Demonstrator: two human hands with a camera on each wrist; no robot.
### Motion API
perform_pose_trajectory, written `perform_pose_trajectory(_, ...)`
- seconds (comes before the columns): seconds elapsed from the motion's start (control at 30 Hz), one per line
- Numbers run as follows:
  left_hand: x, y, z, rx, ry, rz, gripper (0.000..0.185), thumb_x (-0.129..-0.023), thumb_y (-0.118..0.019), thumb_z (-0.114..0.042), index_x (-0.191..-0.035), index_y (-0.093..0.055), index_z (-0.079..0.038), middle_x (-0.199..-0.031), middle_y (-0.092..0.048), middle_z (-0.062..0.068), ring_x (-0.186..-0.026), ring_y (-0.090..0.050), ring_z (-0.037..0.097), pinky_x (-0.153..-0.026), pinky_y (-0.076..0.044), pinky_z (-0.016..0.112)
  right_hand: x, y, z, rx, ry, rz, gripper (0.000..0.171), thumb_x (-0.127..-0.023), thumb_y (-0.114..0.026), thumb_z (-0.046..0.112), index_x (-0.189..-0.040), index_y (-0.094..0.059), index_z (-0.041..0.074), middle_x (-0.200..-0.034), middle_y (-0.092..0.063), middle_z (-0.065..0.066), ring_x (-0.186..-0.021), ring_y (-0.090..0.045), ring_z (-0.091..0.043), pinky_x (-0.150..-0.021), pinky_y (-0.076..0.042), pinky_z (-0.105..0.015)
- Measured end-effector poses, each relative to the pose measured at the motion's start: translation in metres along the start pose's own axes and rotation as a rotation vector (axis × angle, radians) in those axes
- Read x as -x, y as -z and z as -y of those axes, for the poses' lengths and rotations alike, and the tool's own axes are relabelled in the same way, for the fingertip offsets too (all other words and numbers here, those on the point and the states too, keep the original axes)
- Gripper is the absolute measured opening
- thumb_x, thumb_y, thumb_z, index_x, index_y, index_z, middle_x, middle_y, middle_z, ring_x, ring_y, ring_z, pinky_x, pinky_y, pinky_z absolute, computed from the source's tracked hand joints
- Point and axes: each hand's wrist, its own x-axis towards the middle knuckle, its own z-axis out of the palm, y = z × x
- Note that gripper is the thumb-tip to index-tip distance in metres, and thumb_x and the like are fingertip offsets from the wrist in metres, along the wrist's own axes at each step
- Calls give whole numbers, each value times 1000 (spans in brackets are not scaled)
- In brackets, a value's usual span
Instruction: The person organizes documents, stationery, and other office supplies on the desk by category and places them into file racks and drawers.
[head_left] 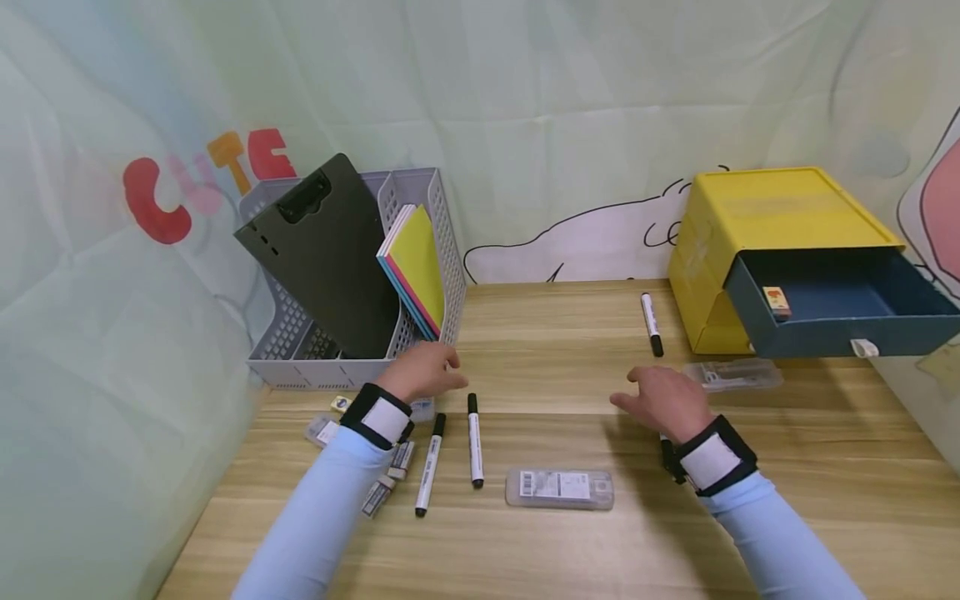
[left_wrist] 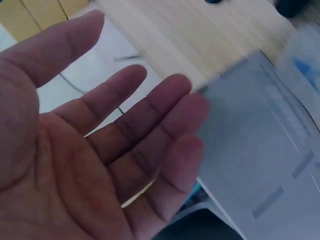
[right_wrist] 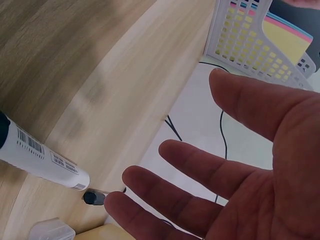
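Observation:
My left hand (head_left: pixel 423 372) hovers by the front right corner of the grey file organizer (head_left: pixel 330 372), its fingers loosely bent around nothing. In the left wrist view the palm is bare beside the organizer's grey wall (left_wrist: pixel 250 130). Just right of that hand, two whiteboard markers (head_left: pixel 476 442) lie on the table. My right hand (head_left: pixel 670 402) is held over the table with relaxed, spread fingers and holds nothing. Another marker (right_wrist: pixel 45 155) lies near it, mostly hidden by the wrist in the head view. Beside its fingers is a flat clear plastic case (head_left: pixel 738 375).
A black clipboard (head_left: pixel 330 258) and notebooks (head_left: pixel 420 267) stand in the organizer. Several erasers (head_left: pixel 378 495) lie under the left forearm. A labelled clear case (head_left: pixel 559 489) lies front centre. The yellow cabinet (head_left: pixel 795 204) has its blue drawer (head_left: pixel 840 333) pulled out, with a small box (head_left: pixel 777 302) inside.

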Motion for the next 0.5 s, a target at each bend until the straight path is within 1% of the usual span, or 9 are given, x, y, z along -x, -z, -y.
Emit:
perform_pose_trajectory(0.13, 9, 6, 18, -1, 76, 24, 20, -87, -72, -28, -87, -70, -8, -76, -60, 3, -67, -54, 20, -59, -44, 33, -1, 0, 0, -4, -11, 11, 51, -91, -69, 36, -119, -65, -6, -107, -69, -25, -89, -66, -35, -69, -52, -49)
perform_pose_trajectory(0.17, 11, 7, 24, -8, 99, 33, 21, -86, -72, -28, -82, -70, -7, -72, -58, 3, -65, -52, 19, -57, -42, 32, -1, 0, 0, -6, -13, 13, 51, -91, -69, 36, -119, -65, -6, -107, -68, -25, -90, -65, -36, -69, -52, -49)
perform_pose_trajectory(0.23, 15, 8, 34, -22, 146, 43, 23, -85, -74, -28, -78, -70, -7, -68, -56, 3, -63, -50, 18, -55, -39, 31, -1, 0, 0, -10, -17, 18, 51, -91, -69, 36, -119, -65, -6, -109, -68, -25, -91, -65, -37, -70, -52, -50)
perform_pose_trajectory(0.3, 18, 9, 46, -45, 177, 38, 26, -84, -74, -28, -81, -71, -3, -69, -58, 5, -62, -50, 19, -55, -39, 32, -1, -1, 0, -13, -21, 21, 50, -91, -69, 36, -119, -65, -6, -110, -68, -26, -91, -65, -37, -70, -52, -50)
perform_pose_trajectory(0.37, 21, 7, 57, -81, 206, 20, 29, -84, -74, -28, -88, -72, 1, -75, -64, 8, -63, -54, 20, -57, -44, 33, -1, -1, 0, -16, -20, 21, 50, -91, -69, 36, -119, -65, -6, -110, -68, -26, -90, -65, -36, -70, -52, -49)
perform_pose_trajectory(0.43, 26, 5, 69, -130, 220, -11, 32, -83, -73, -25, -96, -72, 4, -84, -69, 13, -67, -60, 22, -60, -50, 38, -1, -2, -1, -16, -19, 20, 50, -91, -69, 36, -119, -65, -6, -110, -68, -26, -89, -65, -36, -70, -52, -49)
perform_pose_trajectory(0.5, 30, 3, 80, -181, 242, -47, 30, -82, -71, -19, -96, -72, 7, -87, -71, 18, -69, -63, 26, -63, -53, 43, 0, -3, -1, -16, -17, 14, 50, -91, -69, 36, -119, -66, -6, -110, -68, -25, -89, -65, -36, -69, -52, -48)
